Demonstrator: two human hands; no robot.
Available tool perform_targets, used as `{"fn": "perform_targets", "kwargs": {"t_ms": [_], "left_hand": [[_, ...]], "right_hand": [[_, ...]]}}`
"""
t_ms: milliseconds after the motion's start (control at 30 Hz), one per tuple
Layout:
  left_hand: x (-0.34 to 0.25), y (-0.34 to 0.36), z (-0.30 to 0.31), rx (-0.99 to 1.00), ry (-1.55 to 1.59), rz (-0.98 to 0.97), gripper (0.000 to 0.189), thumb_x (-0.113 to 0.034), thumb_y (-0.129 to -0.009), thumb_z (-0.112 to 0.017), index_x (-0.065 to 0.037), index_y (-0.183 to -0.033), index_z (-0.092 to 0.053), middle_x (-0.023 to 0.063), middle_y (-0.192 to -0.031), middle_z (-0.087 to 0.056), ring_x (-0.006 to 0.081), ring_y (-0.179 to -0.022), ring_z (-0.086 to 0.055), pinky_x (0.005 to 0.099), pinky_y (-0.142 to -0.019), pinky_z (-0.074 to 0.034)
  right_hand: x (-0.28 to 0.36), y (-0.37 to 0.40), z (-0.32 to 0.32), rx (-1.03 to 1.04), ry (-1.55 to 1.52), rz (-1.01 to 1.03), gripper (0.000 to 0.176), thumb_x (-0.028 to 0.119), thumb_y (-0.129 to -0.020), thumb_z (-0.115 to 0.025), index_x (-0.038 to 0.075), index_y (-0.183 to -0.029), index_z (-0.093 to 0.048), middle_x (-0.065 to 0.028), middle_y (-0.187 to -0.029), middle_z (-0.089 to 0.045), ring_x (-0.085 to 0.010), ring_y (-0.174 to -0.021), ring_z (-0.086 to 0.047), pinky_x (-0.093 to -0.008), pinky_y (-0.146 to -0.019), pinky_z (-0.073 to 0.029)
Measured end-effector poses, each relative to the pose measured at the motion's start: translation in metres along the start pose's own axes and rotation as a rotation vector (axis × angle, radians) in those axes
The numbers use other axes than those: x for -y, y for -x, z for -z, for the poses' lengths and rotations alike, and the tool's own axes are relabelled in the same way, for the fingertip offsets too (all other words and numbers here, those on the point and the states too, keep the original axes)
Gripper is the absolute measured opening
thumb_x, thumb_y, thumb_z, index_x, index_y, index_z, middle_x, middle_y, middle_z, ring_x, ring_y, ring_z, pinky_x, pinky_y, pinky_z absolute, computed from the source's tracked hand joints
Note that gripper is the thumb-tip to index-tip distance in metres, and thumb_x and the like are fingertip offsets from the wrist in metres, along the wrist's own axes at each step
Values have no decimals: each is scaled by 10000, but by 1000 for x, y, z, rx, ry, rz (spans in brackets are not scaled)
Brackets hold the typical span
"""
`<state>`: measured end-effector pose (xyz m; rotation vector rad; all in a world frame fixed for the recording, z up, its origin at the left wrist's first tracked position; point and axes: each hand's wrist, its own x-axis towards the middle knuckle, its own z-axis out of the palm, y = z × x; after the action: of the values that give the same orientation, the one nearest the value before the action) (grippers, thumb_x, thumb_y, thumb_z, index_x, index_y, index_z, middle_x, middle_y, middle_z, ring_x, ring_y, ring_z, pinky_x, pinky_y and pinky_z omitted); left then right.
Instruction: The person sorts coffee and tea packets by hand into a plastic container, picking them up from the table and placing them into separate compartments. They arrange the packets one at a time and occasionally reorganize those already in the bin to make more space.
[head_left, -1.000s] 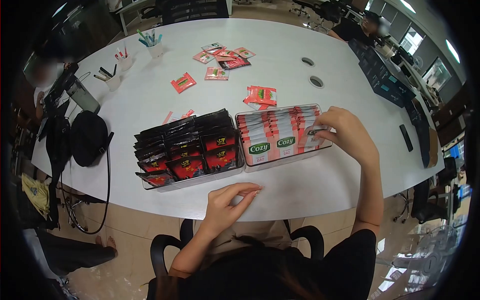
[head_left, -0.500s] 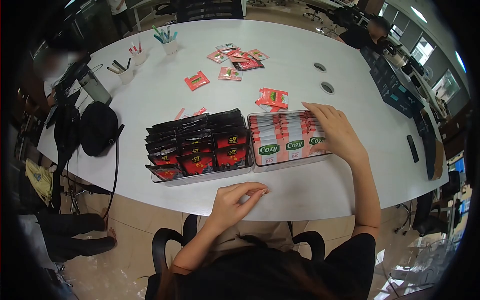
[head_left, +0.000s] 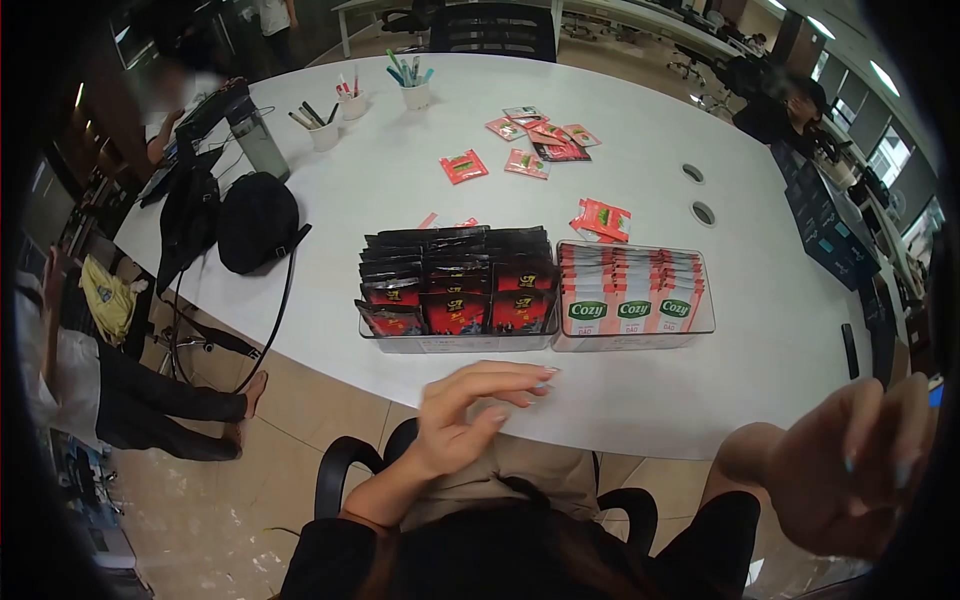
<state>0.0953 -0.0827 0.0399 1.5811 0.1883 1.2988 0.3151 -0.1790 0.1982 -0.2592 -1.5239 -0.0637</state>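
My left hand (head_left: 475, 412) is over the table's near edge, in front of the black-packet box, its fingers apart and nothing in them. My right hand (head_left: 850, 465) is raised at the far right, away from both boxes, blurred, with fingers spread and no object visible in it. A clear box (head_left: 460, 343) holds rows of black and red packets (head_left: 455, 308). Touching or nearly touching it on the right, another clear box (head_left: 635, 342) holds upright pink and white Cozy sachets (head_left: 632, 310). Loose pink sachets (head_left: 603, 219) lie just behind that box.
More sachets (head_left: 550, 138) lie scattered farther back on the white table (head_left: 370, 190). Pen cups (head_left: 416, 96), a bottle (head_left: 258, 143) and a black bag (head_left: 260, 222) stand at the left. Dark boxes (head_left: 825, 220) line the right edge. Other people are around the table.
My right hand has left the Cozy box and moved right, toward me. My left hand's fingers have opened. The view has shifted, so the table things appear farther right.
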Motion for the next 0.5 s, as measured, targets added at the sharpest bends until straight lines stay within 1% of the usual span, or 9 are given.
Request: {"fn": "perform_targets", "kwargs": {"t_ms": [67,100,133,167,200,267,367,433,500], "left_hand": [[-39,-5,9,-104,36,-233,362,-331,-984,-471,-19,-1145,-558,242,-1144,-593,311,-952,-638,389,-728,-561],[-59,-4,17,-136,-1,-316,431,-456,-981,-427,-58,-1095,-549,219,-1107,-581,312,-937,-624,420,-722,-560],[-75,-13,19,-166,113,-495,389,-468,-969,-452,-105,-1056,-564,172,-1078,-578,308,-911,-621,440,-708,-566],[-102,-20,15,-191,192,-547,299,-416,-962,-498,-144,-1061,-570,131,-1046,-571,299,-925,-602,485,-746,-556],[-128,-24,12,-176,281,-571,205,-346,-944,-557,-181,-1065,-580,78,-1037,-557,271,-962,-579,516,-859,-513],[-163,-21,27,-42,207,-650,204,-227,-922,-585,-168,-1108,-524,-3,-1083,-500,179,-1046,-487,451,-899,-402],[-195,-26,42,90,14,-837,338,-137,-865,-571,-112,-1187,-469,-34,-1037,-456,114,-1101,-399,383,-877,-339],[-209,-31,37,109,-1,-837,285,-130,-862,-556,-97,-1141,-506,-43,-1015,-468,109,-1102,-396,354,-873,-341],[-217,-21,38,42,33,-866,227,-136,-865,-552,-100,-1089,-554,-52,-1024,-488,107,-1104,-393,335,-870,-348]], "right_hand": [[7,-8,-8,0,-79,43,313,293,-914,-587,57,-1119,-599,-137,-1096,-599,-233,-1005,-554,-366,-826,-458],[8,-11,-12,3,-102,57,306,291,-916,-584,65,-1122,-598,-126,-1102,-597,-223,-1011,-549,-364,-832,-452],[9,-12,-16,6,-119,61,299,288,-919,-581,74,-1126,-597,-115,-1108,-595,-214,-1017,-544,-361,-837,-445],[9,-14,-20,5,-130,65,293,286,-921,-577,82,-1130,-597,-104,-1114,-593,-204,-1023,-539,-358,-843,-439],[9,-14,-23,10,-138,59,286,283,-923,-574,90,-1134,-596,-93,-1120,-592,-195,-1028,-534,-355,-848,-433],[8,-16,-30,11,-149,57,275,278,-927,-568,107,-1141,-595,-71,-1131,-588,-176,-1040,-524,-350,-859,-420],[6,-17,-41,24,-159,57,261,270,-934,-559,132,-1152,-593,-38,-1149,-583,-147,-1057,-509,-341,-876,-401],[10,-19,-48,24,-158,63,254,265,-938,-553,148,-1160,-591,-16,-1161,-579,-128,-1069,-499,-336,-887,-389],[20,-21,-55,27,-148,72,248,260,-942,-547,165,-1167,-590,6,-1173,-576,-109,-1080,-488,-330,-898,-376]]}}
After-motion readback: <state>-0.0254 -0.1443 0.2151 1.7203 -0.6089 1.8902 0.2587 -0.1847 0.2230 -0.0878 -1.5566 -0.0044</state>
